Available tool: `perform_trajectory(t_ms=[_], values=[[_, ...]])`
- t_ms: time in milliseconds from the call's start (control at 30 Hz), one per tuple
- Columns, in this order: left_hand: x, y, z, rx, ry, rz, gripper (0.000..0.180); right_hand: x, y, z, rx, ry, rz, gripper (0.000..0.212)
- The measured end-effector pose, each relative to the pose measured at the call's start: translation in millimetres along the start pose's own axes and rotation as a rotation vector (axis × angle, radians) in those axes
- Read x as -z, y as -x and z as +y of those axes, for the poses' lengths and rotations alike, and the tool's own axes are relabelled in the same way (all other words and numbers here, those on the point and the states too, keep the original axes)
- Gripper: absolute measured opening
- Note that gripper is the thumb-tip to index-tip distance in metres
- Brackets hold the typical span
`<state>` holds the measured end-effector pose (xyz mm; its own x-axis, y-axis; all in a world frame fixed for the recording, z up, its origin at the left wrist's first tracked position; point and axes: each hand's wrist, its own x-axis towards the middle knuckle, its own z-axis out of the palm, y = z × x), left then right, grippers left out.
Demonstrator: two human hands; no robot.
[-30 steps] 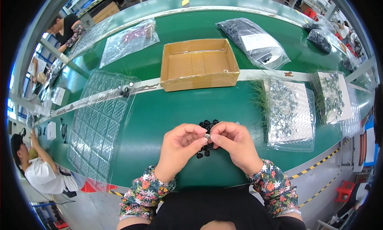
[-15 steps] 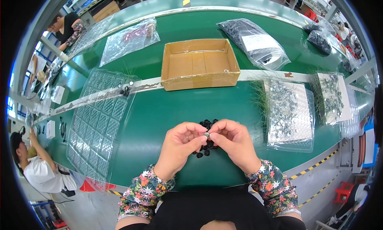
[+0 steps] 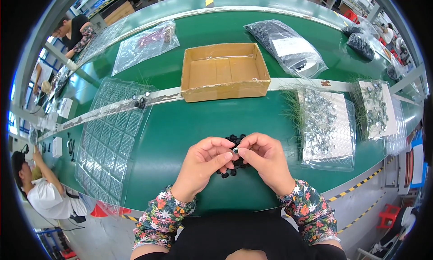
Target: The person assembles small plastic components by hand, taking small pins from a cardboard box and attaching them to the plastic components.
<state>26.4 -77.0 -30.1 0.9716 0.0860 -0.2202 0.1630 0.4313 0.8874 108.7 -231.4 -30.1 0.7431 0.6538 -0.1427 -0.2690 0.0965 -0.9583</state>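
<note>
My left hand (image 3: 200,163) and my right hand (image 3: 264,160) meet fingertip to fingertip over the green table. Between the thumb and forefinger of the right one is a small, shiny, silvery piece (image 3: 236,150), roundish and too small to name surely. The left thumb and fingers are closed in a pinch right beside it; what they grip is hidden. Just beneath and behind my fingers lies a loose pile of small black round parts (image 3: 233,172), partly covered by the hands.
Beyond my hands stands an open cardboard box (image 3: 225,92). Clear plastic trays (image 3: 108,133) lie at left. At right, a white board with many small shiny pieces (image 3: 322,124) rests on a clear tray. A filled plastic bag (image 3: 288,48) lies farther back; co-workers sit at left.
The silvery piece has turned and shifted slightly right, toward my right thumb. My left fingertips have drawn back a little from it. The rest looks the same.
</note>
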Motion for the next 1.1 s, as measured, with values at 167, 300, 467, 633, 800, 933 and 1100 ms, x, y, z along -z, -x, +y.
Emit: perform_trajectory(t_ms=[167, 300, 467, 633, 800, 933, 1100], values=[[1.2, -0.8, 0.9, 0.123, 0.161, -0.033, 0.019, -2.1, -0.1, -3.1, -0.012, -0.049, -0.001, 0.004], [2.2, -1.4, 0.8, 0.136, 0.196, -0.076, 0.021, -2.3, 0.2, -3.6, -0.018, -0.061, -0.002, 0.004], [1.5, -1.0, -0.9, 0.100, 0.184, -0.071, 0.023, -1.5, -0.4, -1.7, -0.010, -0.056, -0.010, 0.004], [-3.4, 1.5, 3.3, 0.009, 0.002, -0.011, 0.025, 0.0, 0.2, -0.6, -0.033, -0.041, 0.000, 0.004], [-6.3, 3.7, 3.4, -0.117, -0.196, 0.030, 0.027, 1.4, 0.1, -1.2, -0.022, -0.021, 0.011, 0.007], [-6.0, 4.7, 2.4, -0.160, -0.257, 0.053, 0.027, 1.7, 0.0, -3.4, -0.049, -0.003, 0.002, 0.005], [-6.3, 4.9, 1.7, -0.204, -0.245, 0.063, 0.026, 1.7, 0.2, -4.0, -0.043, 0.019, -0.002, 0.005]])
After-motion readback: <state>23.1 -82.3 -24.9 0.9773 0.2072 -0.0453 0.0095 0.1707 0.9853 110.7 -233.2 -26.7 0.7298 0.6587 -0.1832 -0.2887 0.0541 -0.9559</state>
